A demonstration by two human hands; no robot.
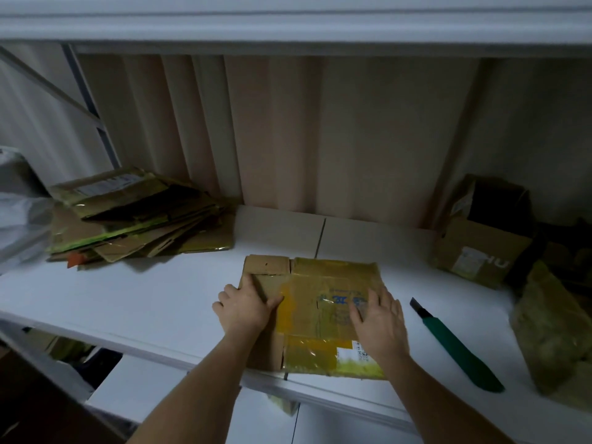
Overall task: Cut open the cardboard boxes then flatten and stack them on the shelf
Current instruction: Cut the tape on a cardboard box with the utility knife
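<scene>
Cardboard, one flattened box [315, 315], lay at the front edge of the white shelf [128, 299], roughly 6 o'clock in the head view, its near flaps overhanging the lip slightly. Both hands were on it. The left hand [246, 310] sat at the box's 9 o'clock edge, fingers curled over that edge and thumb laid across the top panel, so it gripped the side. The right hand [379, 318] lay flat at the 3 o'clock side, fingers straight and spread, pressing down and holding nothing. Judged purpose: press the panels flat and get a hold for lifting the piece toward the stack. One pile of flattened cardboard [137, 222] lay at 10 o'clock, well apart from the hands; its sheets were skewed and overlapping, the count of layers not resolvable. One green-handled utility knife [455, 344] rested on the shelf at 4 o'clock, just beside the box, blade end pointing away, apparently set down within reach for the next cut. At 2 o'clock stood one open box [480, 238] not yet flattened, top flaps up. Nearer, at 3 to 4 o'clock, one further crumpled yellowish carton [554, 334] waited, partly cropped by the frame. Count: two hands, one knife, one stack, one flattened piece, two boxes apparently pending.
</scene>
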